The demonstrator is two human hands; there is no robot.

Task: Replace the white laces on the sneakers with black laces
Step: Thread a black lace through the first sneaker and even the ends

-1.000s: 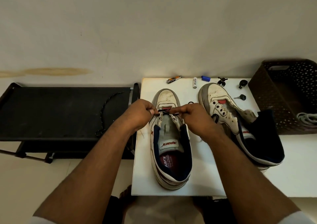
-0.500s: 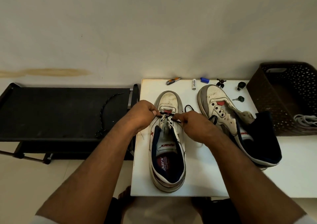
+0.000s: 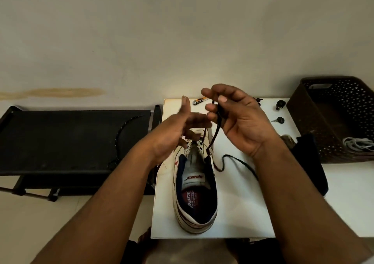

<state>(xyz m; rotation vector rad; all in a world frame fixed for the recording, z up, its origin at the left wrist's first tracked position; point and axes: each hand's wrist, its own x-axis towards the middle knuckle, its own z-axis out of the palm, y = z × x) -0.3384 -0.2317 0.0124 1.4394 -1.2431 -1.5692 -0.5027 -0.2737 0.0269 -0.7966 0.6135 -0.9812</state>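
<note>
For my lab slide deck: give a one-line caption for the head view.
Right hand lifts a black lace threaded through the sneaker; left hand hovers open.

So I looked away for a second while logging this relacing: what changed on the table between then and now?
Both hands lifted off the sneaker's front eyelets. The right hand rose toward the wall, pinching the black lace and drawing it up out of the shoe; a loop now trails on the white table. The left hand let go, fingers spread. The sneaker, brown basket and black rack stayed put.
</note>
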